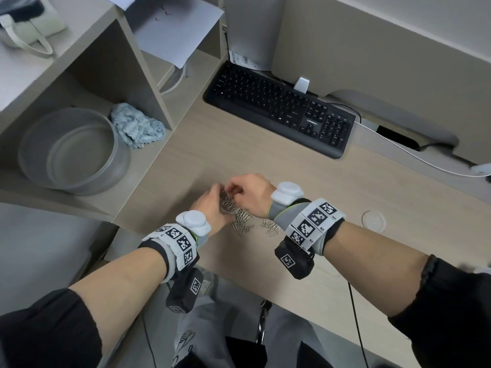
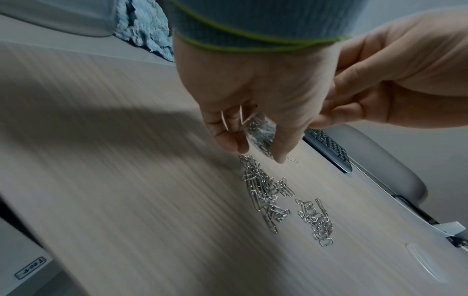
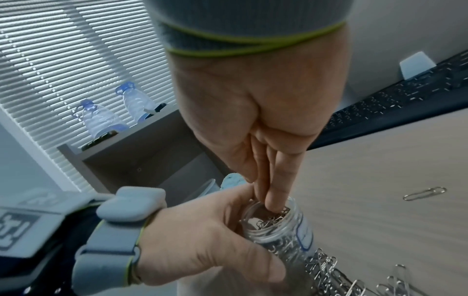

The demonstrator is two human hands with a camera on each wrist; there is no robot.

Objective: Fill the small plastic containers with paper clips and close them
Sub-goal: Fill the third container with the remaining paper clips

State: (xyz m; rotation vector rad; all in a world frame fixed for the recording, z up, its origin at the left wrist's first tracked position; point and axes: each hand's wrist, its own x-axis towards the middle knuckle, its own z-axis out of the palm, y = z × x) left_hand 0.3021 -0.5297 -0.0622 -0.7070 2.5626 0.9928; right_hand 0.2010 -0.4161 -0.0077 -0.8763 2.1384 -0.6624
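Observation:
My left hand [image 1: 219, 199] grips a small clear plastic container [image 3: 278, 226] stuffed with silver paper clips, mouth turned toward my right hand. The straight fingers [image 3: 274, 200] of my right hand [image 1: 235, 192] reach into that mouth and press on the clips inside. In the left wrist view the container [image 2: 260, 132] shows between the fingers [image 2: 228, 138]. Two loose heaps of paper clips [image 1: 243, 225] [image 2: 316, 222] lie on the desk just under the hands. A single clip [image 3: 425, 193] lies apart. A clear round lid [image 1: 373, 220] rests on the desk to the right.
A black keyboard [image 1: 279, 110] lies behind the hands, with a white cable [image 1: 414, 155] trailing right. On the lower shelf at left stand a grey bowl [image 1: 71, 150] and a crumpled blue cloth [image 1: 136, 126]. The desk's front edge runs just below my wrists.

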